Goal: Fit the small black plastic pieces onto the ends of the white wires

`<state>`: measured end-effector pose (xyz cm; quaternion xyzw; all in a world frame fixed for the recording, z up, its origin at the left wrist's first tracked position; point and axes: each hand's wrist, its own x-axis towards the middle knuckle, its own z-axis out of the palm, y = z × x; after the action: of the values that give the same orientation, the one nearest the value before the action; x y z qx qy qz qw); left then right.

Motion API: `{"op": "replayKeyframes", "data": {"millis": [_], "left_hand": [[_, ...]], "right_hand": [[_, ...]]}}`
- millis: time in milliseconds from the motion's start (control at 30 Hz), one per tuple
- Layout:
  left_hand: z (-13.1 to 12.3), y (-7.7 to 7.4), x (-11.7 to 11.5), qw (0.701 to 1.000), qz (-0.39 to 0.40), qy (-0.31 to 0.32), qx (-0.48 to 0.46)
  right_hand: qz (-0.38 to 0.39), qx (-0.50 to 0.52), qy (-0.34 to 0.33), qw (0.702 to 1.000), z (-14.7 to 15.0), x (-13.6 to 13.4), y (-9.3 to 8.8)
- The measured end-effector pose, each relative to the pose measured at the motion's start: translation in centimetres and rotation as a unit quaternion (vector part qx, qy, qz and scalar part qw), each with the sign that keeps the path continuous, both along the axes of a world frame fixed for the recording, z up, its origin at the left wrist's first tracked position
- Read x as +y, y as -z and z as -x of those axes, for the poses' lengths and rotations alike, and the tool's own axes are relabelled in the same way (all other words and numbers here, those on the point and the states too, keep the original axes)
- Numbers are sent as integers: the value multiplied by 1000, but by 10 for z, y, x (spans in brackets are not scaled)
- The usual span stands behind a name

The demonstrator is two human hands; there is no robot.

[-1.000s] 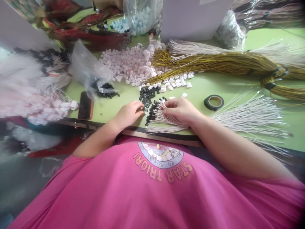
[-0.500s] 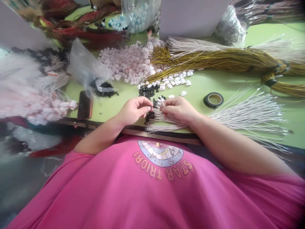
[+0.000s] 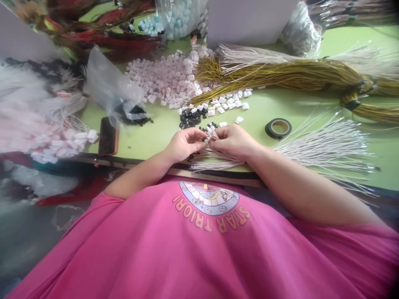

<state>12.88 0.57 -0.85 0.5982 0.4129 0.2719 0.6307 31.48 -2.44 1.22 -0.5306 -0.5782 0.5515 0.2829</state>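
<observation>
My right hand (image 3: 232, 141) is closed on the ends of several thin white wires (image 3: 215, 154), part of a bunch that fans out on the table beneath it and to the right. Close against its fingertips, my left hand (image 3: 187, 143) has thumb and forefinger drawn together at the wire ends. Whatever sits in that pinch is too small to make out. Small black pieces (image 3: 190, 119) lie in a pile just beyond the fingers, with a few white connector housings (image 3: 239, 120) to the right of them.
A roll of black tape (image 3: 278, 128) lies right of my hands, a phone (image 3: 108, 136) to the left. Farther back are a heap of white housings (image 3: 165, 79), a clear plastic bag (image 3: 109, 83) and a yellow-and-black wire bundle (image 3: 280, 77). The table's front edge (image 3: 218, 176) runs against my shirt.
My left hand has moved right, and its fingertips now meet the wire ends at my right hand. The right hand keeps its grip on the wires, nearly still.
</observation>
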Motion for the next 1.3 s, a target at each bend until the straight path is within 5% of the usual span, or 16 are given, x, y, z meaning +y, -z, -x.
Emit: {"op": "replayKeyframes", "data": {"millis": [267,533,900,1300], "left_hand": [[1,4,-7,996,-70,1,49],[1,4,-4,1000,9,-9,20],[2,1,-1,999,17,0,32],[2,2,-6,976,-198,11,85]], "right_hand": [[-2,-16,1,1000,2,-1,-1],[-10,-65,-1,998,4,1,-1],[-38,-91,-4,995,4,2,5],[-32,-98,-3,995,5,2,5]]}}
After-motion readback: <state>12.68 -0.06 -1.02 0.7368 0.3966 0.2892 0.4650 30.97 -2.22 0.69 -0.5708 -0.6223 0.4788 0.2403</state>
